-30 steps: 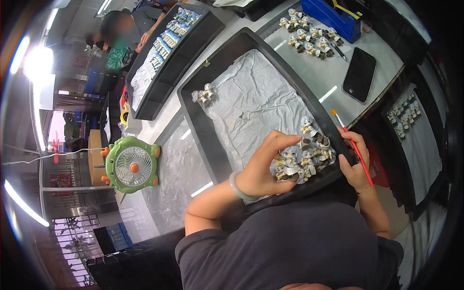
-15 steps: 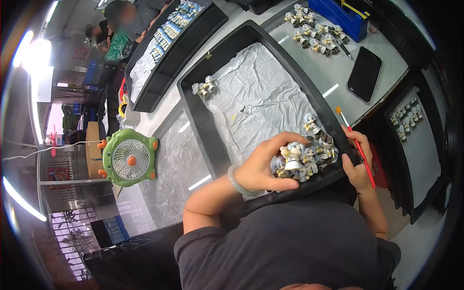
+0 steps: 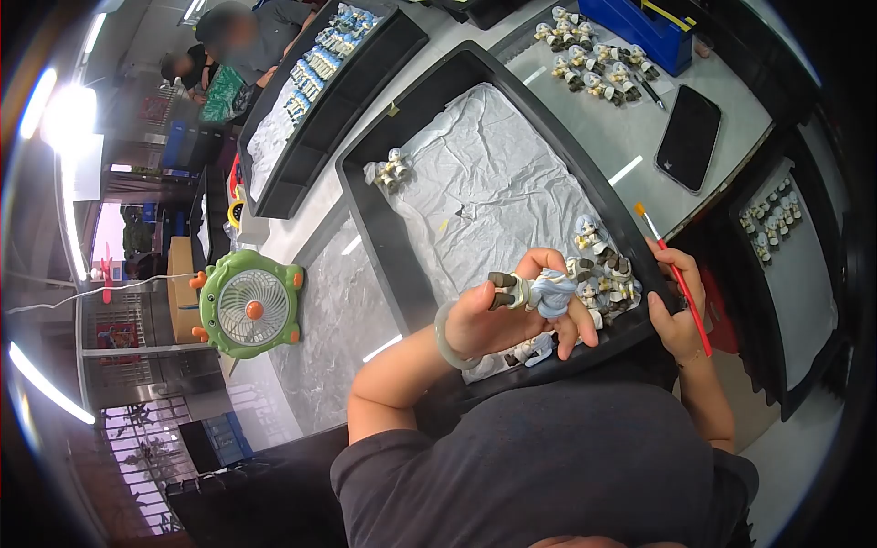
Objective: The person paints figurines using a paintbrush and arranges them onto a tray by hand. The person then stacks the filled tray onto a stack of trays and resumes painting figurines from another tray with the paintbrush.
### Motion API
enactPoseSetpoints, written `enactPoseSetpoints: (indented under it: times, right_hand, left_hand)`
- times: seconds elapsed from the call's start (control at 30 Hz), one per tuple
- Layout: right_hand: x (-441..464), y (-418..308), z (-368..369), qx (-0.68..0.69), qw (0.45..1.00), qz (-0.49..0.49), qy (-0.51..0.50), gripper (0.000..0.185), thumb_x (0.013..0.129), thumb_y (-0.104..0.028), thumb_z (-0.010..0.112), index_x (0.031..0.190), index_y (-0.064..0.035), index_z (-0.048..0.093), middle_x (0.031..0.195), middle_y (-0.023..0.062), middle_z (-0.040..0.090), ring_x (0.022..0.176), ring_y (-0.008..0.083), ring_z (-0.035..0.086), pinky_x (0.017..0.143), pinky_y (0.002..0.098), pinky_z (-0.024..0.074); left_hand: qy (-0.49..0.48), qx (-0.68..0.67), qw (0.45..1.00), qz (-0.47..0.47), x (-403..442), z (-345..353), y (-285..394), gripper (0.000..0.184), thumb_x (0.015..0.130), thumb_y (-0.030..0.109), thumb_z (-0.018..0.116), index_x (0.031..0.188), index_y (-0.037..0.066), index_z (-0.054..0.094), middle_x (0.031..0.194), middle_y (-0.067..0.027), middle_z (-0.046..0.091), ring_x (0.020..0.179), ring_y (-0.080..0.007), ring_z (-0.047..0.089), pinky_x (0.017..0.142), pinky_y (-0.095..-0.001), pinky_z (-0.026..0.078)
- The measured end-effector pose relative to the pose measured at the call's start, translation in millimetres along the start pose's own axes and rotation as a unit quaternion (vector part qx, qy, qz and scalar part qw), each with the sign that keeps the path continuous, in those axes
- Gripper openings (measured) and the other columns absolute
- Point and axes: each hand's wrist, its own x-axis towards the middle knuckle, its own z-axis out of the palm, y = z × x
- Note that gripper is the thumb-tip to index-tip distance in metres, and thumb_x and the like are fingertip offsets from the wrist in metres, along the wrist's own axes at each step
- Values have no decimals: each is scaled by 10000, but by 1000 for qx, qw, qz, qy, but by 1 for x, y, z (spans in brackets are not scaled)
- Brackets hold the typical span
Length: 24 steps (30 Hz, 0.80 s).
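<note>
One green animal-shaped fan (image 3: 251, 310) stands at your far left on the grey table (image 3: 320, 306), with an orange hub at the centre of its grille. Beyond it, a co-worker in a dark shirt (image 3: 274, 32) sits beside a long black tray (image 3: 347, 114), which holds rows of small blue-and-white pieces on white lining. Nearer you is a dark grey tray (image 3: 365, 215) lined with crumpled white paper (image 3: 493, 173); a few small figurines (image 3: 391, 169) rest in its far left corner.

Your left hand (image 3: 489, 320), a pale bangle (image 3: 448, 340) at its wrist, is above the near side of that tray. Its thumb and bent fingers pinch a chibi figurine (image 3: 553, 294), tipped on its side, brown boots toward your thumb and blue-grey hair to the right; the outer fingertips extend past the hair, slightly apart. Just beside it, a cluster of figurines (image 3: 617, 279) crowds the near right corner. Farther off, more figurines (image 3: 598, 59) lie grouped on the tabletop near a blue holder (image 3: 644, 36).

Your right hand (image 3: 678, 310), next to the tray's right rim, has its fingers curled around a red paintbrush (image 3: 683, 290), orange bristles upward; you cannot tell whether the thumb touches the rim. A black smartphone (image 3: 690, 139) lies beyond, and another black tray (image 3: 781, 388) with figurines on white lining sits at your far right.
</note>
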Motion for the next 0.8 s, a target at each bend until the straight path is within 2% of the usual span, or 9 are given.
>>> enactPoseSetpoints:
  times: [0.17, 0.27, 0.37, 0.47, 0.57, 0.67, 0.8]
  right_hand:
    - [0, -1, -1, -4, 1000, 1, -2, 450, 648, 3, 529, 1092, -7, 453, 1187, 195, 534, 943, 221, 586, 732, 254, 435]
    - [0, 0, -1, -9, 1000, -15, -5, 453, 651, 8, 528, 1097, -7, 451, 1189, 196, 531, 936, 212, 587, 688, 240, 436]
    - [-3, -6, -4, 12, 998, 60, -32, 432, 708, -58, 513, 1128, -16, 422, 1240, 166, 488, 1000, 176, 513, 858, 270, 396]
    - [-1, 0, 0, 18, 1000, 5, 1, 456, 654, 10, 532, 1103, -9, 450, 1195, 197, 527, 939, 206, 587, 637, 225, 436]
    - [-2, 2, 1, 17, 1000, 6, 8, 454, 656, 6, 535, 1102, -9, 450, 1195, 196, 527, 920, 199, 585, 646, 229, 435]
    - [-2, 4, 2, 18, 1000, -9, 10, 451, 657, 3, 537, 1099, -9, 451, 1195, 195, 527, 917, 199, 581, 673, 236, 437]
    - [-2, 3, 2, 26, 1000, 4, 11, 449, 656, 2, 538, 1096, -9, 452, 1193, 195, 530, 912, 198, 574, 712, 248, 435]
  left_hand:
    - [-3, 2, 1000, 10, 1, 0, -2, 667, 806, 676, 349, 1201, 145, 263, 1045, -299, 524, 835, -264, 578, 772, -346, 432]
    - [8, -1, 1000, 21, 2, 0, -3, 660, 814, 676, 323, 1196, 141, 261, 986, -258, 524, 814, -253, 559, 743, -337, 427]
    - [4, 26, 999, 37, 0, -2, -6, 668, 810, 675, 338, 1204, 141, 261, 961, -200, 493, 801, -241, 528, 725, -330, 408]
    - [56, 49, 997, 30, -2, 3, -7, 751, 732, 704, 445, 1229, 163, 287, 967, -168, 467, 704, -230, 519, 622, -302, 397]
    - [-7, 17, 999, 28, -3, -2, -4, 758, 697, 516, 606, 1242, 151, 227, 1091, -166, 409, 831, -241, 509, 760, -347, 384]
    - [17, 56, 998, 9, -4, 3, 3, 792, 644, 411, 654, 1250, 157, 211, 1142, -181, 387, 881, -273, 528, 809, -361, 382]
    - [7, -11, 999, 35, -3, 4, 1, 775, 653, 383, 647, 1254, 165, 209, 1217, -219, 356, 987, -334, 533, 874, -381, 365]
